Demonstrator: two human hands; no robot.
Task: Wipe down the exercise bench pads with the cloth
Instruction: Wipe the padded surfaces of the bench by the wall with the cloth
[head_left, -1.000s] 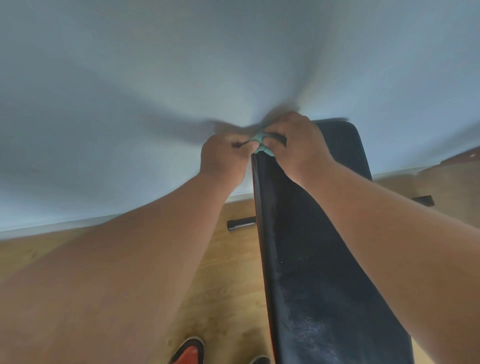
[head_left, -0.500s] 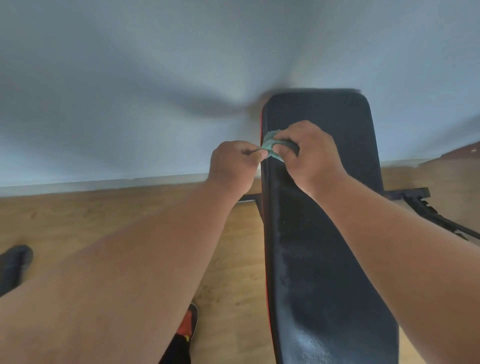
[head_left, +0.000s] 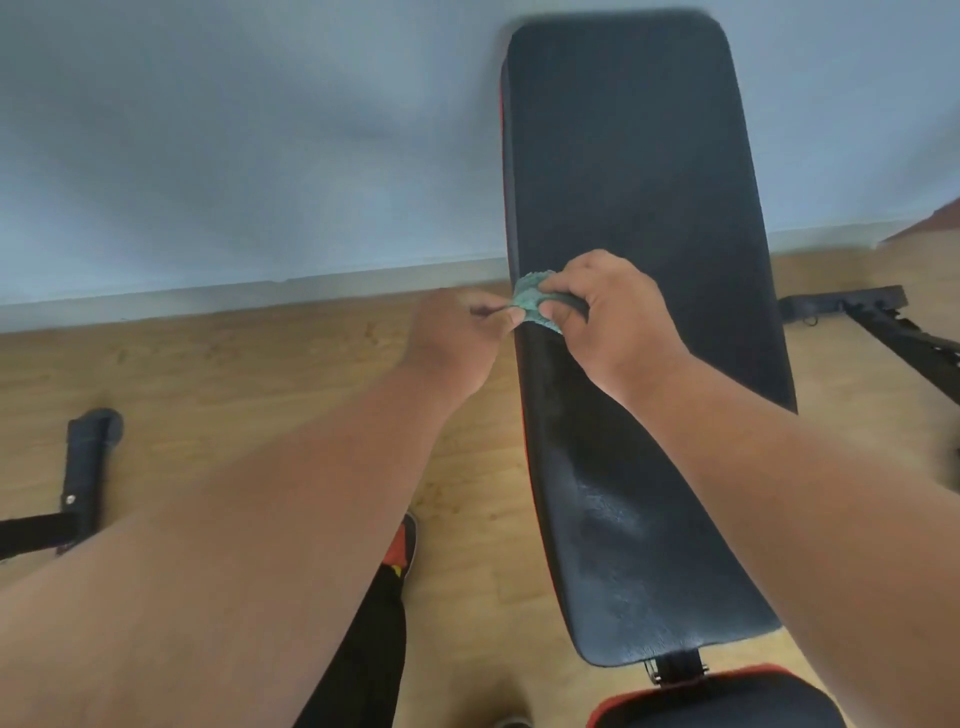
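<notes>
the right hand (head_left: 618, 317) has its fingers (head_left: 558, 283) curled round a bunched green cloth (head_left: 532, 301), holding it against the left edge of the long black back pad (head_left: 634, 171), about midway along its length. the left hand (head_left: 452, 332) sits just beside that edge, off the pad, its fingers drawn in and its thumb and fingertips pinching the near corner of the same cloth; motion blur hides how the rest of that hand's fingers lie. both forearms reach in from the bottom of the view.

the back pad slopes upward toward the pale wall (head_left: 234, 130), with a thin red trim along its left side. its lower half has a dull, streaky sheen. below its lower end a metal hinge (head_left: 675, 667) joins it to the seat pad (head_left: 727, 701), black with a red rim, only partly in view. there are no containers in sight.

on the wooden floor (head_left: 234, 374) lie a black frame foot (head_left: 85, 462) at the left and a black frame bar (head_left: 883, 322) at the right. a red and black shoe (head_left: 402, 545) shows beneath the left forearm.

compared with half a second ago, both hands and the cloth sit lower on the pad's left edge, further from its top, and the view has tilted down so that the whole top end of the pad, the seat pad and more floor show.
</notes>
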